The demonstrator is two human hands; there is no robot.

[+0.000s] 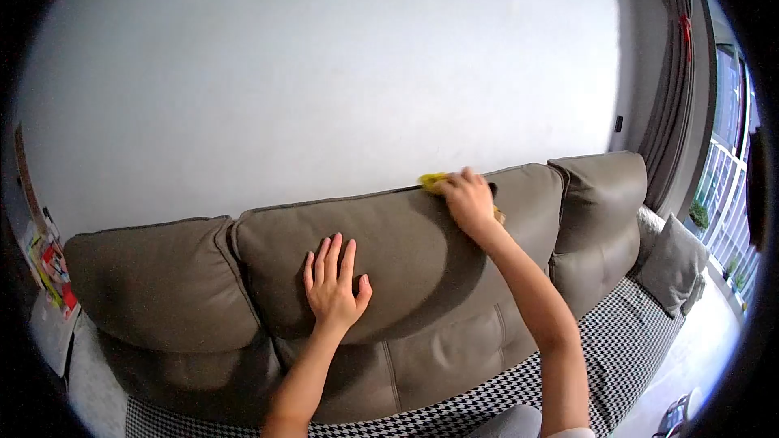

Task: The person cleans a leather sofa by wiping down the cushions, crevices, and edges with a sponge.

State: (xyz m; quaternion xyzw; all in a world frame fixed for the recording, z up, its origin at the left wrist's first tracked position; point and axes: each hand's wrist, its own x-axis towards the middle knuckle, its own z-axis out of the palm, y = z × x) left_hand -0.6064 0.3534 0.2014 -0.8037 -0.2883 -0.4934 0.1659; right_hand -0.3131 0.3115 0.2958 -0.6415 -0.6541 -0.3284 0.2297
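Observation:
My left hand (pixel 335 288) lies flat with fingers spread on the middle back cushion (pixel 389 251) of a brown-grey sofa. Farther right, my right hand (pixel 471 203) is at the top edge of that same cushion, its fingers closed around a yellow cloth (pixel 432 182). Part of the cloth sticks out to the left of the fingers, and a small yellowish bit shows below the hand. The palm hides the rest of it. A little motion blur softens this hand.
Behind the sofa rises a white wall (pixel 324 73). A houndstooth cover (pixel 621 357) lies over the seat, with a grey pillow (pixel 673 264) at the right end. A dark curtain (pixel 669 89) hangs beside the window. Colourful papers (pixel 53 272) are at the far left.

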